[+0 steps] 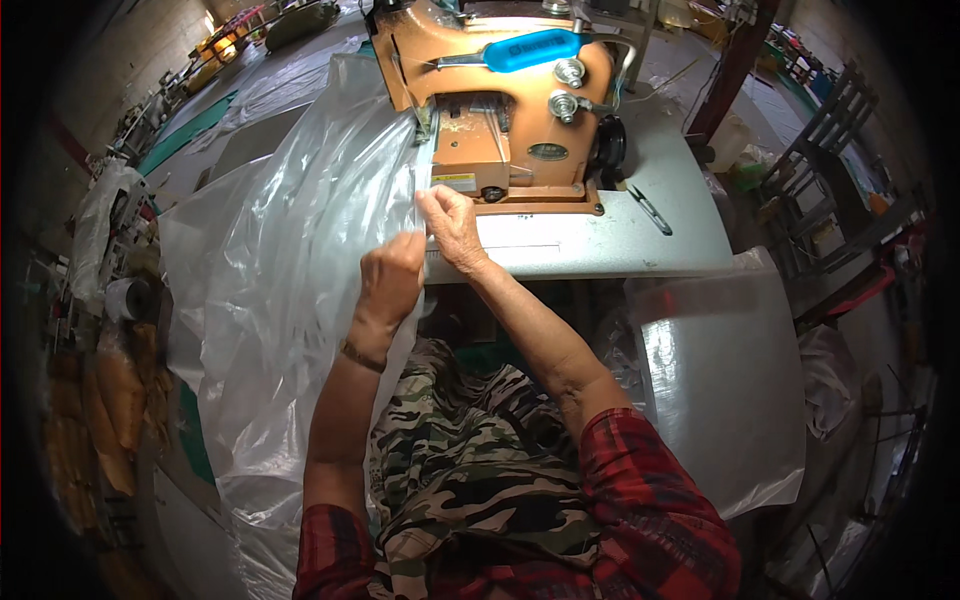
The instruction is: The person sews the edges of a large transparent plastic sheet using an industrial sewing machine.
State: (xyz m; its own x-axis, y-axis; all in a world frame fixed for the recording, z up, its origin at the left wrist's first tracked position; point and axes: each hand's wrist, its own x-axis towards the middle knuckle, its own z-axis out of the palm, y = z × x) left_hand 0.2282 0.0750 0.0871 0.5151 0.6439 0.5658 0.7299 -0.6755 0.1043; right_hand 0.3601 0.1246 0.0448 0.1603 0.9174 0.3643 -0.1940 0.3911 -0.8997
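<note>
Camo apron (470, 470) across my lap, red plaid sleeves at the bottom edge. L hand (392, 278) is clenched on the edge of the clear plastic sheet (290, 300), pinching a fold of it just off the table's near edge. R hand (452, 228) sits right next to it, a bit further in, fingers pinched on the same edge where it runs up toward the needle area. The hands are nearly touching, w/ the film pulled taut between them.

The sheet itself billows off to my left in a big loose heap and hangs down past my knee; only its edge strip lies on the grey machine table (620, 240).

Risks, as I judge them: film is slick, so if either pinch slackens the edge could slide and the fold open up. That hanging bulk drags left, so its weight may pull the seam line crooked. My R fingertips are close to the front of the orange sewing machine (500, 110); creep fwd too far and they're near the needle, which I can't make out from here.

Further on, small thread snips (650, 210) lie on the table right of the machine, well apart from the film, so no snag there. Blue handle-like piece (530, 50) on top of the machine.
</note>
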